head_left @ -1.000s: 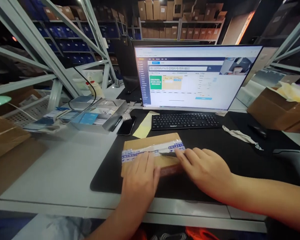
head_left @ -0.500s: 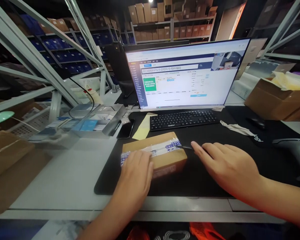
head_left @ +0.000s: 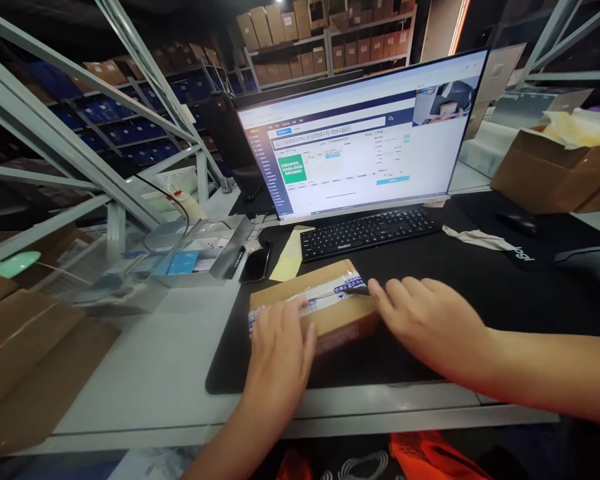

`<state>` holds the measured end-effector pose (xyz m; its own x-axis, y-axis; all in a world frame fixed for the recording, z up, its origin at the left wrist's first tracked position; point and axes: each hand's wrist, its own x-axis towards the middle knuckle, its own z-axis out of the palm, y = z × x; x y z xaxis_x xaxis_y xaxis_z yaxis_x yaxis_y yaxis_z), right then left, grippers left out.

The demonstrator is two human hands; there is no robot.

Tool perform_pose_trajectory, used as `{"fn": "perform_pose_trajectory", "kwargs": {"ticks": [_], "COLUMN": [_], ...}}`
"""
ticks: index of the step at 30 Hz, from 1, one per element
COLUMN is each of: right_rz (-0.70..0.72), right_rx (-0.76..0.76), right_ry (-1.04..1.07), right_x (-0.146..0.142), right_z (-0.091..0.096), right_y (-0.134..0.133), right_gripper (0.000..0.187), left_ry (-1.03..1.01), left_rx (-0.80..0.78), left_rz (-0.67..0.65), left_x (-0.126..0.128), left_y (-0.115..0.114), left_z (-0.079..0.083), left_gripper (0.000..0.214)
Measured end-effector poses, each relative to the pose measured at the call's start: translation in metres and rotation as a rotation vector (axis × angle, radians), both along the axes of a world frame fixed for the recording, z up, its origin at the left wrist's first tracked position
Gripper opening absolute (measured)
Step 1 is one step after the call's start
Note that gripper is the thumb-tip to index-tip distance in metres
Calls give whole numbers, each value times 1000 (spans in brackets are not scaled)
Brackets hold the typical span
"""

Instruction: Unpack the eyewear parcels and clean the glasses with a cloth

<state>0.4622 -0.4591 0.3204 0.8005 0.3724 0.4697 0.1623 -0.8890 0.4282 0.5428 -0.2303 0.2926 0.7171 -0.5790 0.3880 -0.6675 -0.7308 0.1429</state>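
A small cardboard box (head_left: 340, 317) lies on the black desk mat (head_left: 230, 360), with clear tape (head_left: 325, 297) printed in blue running along its top. My left hand (head_left: 280, 340) rests over the box's left end, its fingers on the tape and its thumb at the near side, gripping it. At the box's right end, my right hand (head_left: 425, 320) is closed around a thin dark knife (head_left: 359, 290). The knife points left and lies low along the tape; whether its tip is inside the seam I cannot tell. Most of its handle is hidden in my fist.
Behind the box stand a keyboard (head_left: 370, 233) and a monitor (head_left: 350, 160). A phone (head_left: 255, 261) and a yellow paper (head_left: 289, 257) lie to the left. Larger cartons stand at left (head_left: 25, 353) and right (head_left: 550, 167). A scanner (head_left: 590, 267) sits at the right edge.
My right hand has moved left, bringing the knife from the box's right edge further over the tape. My left hand stays on the box. The camera view has shifted and tilted slightly.
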Motion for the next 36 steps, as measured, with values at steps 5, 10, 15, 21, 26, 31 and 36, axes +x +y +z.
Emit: {"fn": "perform_pose_trajectory", "kwargs": {"ticks": [5, 10, 15, 21, 26, 31, 36], "right_rz": [-96, -233, 203, 575, 716, 649, 612], "right_rx": [-54, 108, 455, 288, 217, 353, 610], "right_ry": [2, 64, 125, -28, -185, 178, 322], "right_x": [-15, -14, -5, 12, 38, 54, 64], "right_z": [-4, -19, -37, -60, -67, -76, -87], "right_y": [-35, -72, -98, -95, -98, -105, -99], "right_gripper": [45, 30, 25, 29, 22, 25, 20], "left_ry": [52, 121, 172, 118, 102, 112, 112], "left_rx": [-32, -110, -94, -75, -14, 61, 116], "left_rz": [-67, -38, -24, -34, -49, -76, -85], "left_x": [8, 10, 16, 24, 25, 27, 28], "left_y": [5, 7, 6, 2, -5, -12, -14], "left_z": [2, 4, 7, 7, 11, 16, 17], "left_gripper": [24, 36, 57, 30, 28, 32, 31]}}
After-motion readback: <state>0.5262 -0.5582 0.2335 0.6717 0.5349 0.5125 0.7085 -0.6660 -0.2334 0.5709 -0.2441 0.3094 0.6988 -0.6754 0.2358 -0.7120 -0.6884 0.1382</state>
